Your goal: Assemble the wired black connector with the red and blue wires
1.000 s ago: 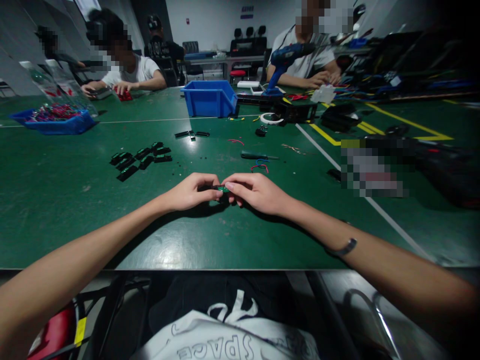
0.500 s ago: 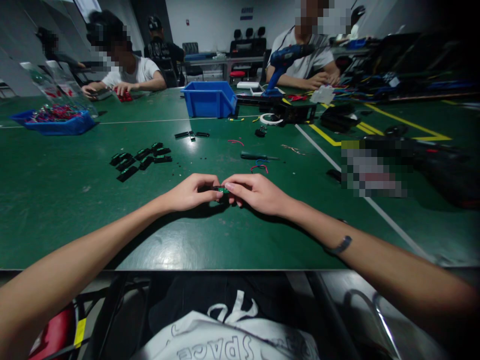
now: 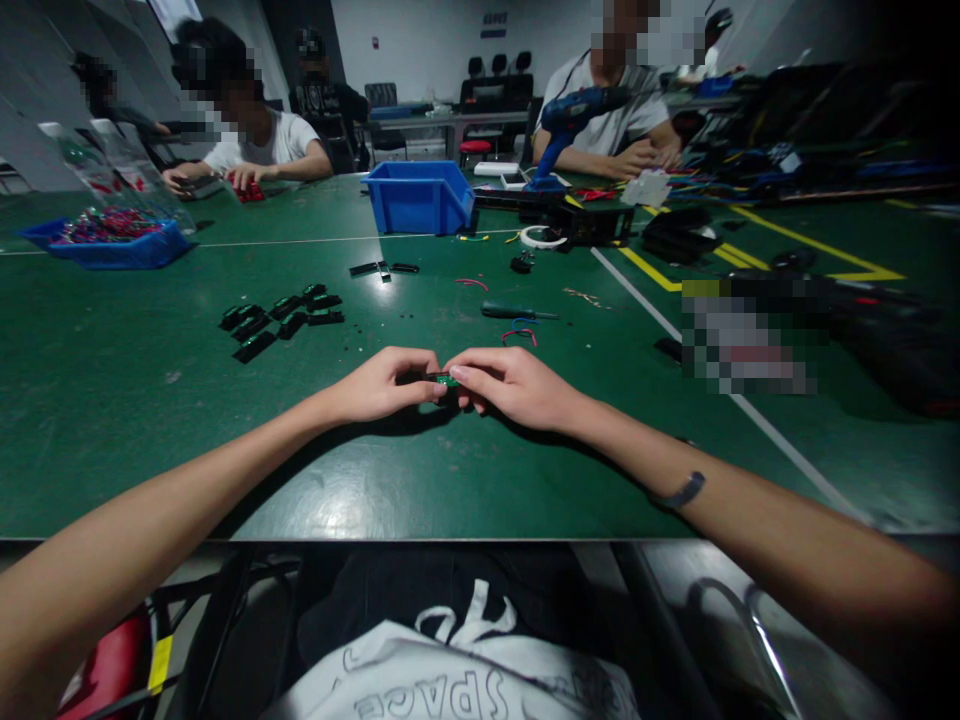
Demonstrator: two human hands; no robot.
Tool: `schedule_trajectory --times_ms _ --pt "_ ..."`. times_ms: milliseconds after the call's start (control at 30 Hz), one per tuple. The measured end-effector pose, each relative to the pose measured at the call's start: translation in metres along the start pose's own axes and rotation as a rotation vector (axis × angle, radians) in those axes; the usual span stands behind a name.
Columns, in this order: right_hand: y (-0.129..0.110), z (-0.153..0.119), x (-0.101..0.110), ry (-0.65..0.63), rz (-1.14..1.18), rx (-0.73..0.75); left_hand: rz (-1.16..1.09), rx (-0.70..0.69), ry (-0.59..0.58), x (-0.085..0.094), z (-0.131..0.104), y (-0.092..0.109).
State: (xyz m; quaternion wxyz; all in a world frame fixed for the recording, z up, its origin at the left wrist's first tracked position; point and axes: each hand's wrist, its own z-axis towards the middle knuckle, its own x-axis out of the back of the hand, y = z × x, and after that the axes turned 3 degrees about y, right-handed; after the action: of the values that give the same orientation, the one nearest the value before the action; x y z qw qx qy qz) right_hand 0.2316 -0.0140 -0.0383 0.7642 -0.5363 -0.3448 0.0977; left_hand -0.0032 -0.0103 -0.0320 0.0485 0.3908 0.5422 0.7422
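Between the fingertips of both hands is a small green circuit board [image 3: 447, 380] with a dark part along it, mostly covered by the fingers. My left hand [image 3: 391, 384] pinches its left end, thumb in front. At the other end, my right hand [image 3: 504, 384] has its thumb and fingers closed on the same board. Beyond my right hand lie a short red wire [image 3: 519, 335] and a dark-handled screwdriver [image 3: 506, 311]. Several black pieces with green boards [image 3: 279, 318] rest in a group to the left, on the green table [image 3: 420, 480].
Farther back stand a blue bin [image 3: 420, 200] and a cordless drill [image 3: 566, 135]. A blue tray [image 3: 135, 250] of red-and-blue wires sits at the left near plastic bottles [image 3: 139, 170]. Black parts [image 3: 679, 238] lie to the right. Two people in white shirts work across the table.
Both hands and the circuit board hold almost the same place and pose. In the background, the person in black has shifted slightly.
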Motion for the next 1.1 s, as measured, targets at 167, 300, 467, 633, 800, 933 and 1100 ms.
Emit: schedule_trajectory --times_ms 167,300,467,633,800,933,1100 --pt "-0.0001 0.0007 -0.0004 0.001 0.003 -0.002 0.011 -0.003 0.000 -0.0002 0.0003 0.0000" --pt "-0.0007 0.0011 -0.0003 -0.003 0.004 -0.008 0.011 -0.004 -0.002 -0.0004 -0.0005 -0.0003" --pt "-0.0006 0.0008 0.0000 -0.006 0.005 -0.010 0.012 0.005 -0.002 -0.0001 -0.0005 0.0003" --pt "0.0000 0.0003 0.0002 -0.010 0.010 -0.007 0.016 0.006 -0.005 -0.0001 0.0001 0.0008" --pt "0.0008 0.0001 0.0006 -0.019 0.023 -0.008 0.020 0.004 -0.004 -0.0005 -0.0002 0.0014" --pt "0.0011 -0.0002 0.0008 -0.022 0.028 -0.008 0.027 0.002 -0.004 0.0000 -0.0007 0.0025" --pt "0.0004 0.0001 0.0019 -0.036 0.031 0.008 0.024 0.004 -0.005 0.0001 -0.0003 0.0033"
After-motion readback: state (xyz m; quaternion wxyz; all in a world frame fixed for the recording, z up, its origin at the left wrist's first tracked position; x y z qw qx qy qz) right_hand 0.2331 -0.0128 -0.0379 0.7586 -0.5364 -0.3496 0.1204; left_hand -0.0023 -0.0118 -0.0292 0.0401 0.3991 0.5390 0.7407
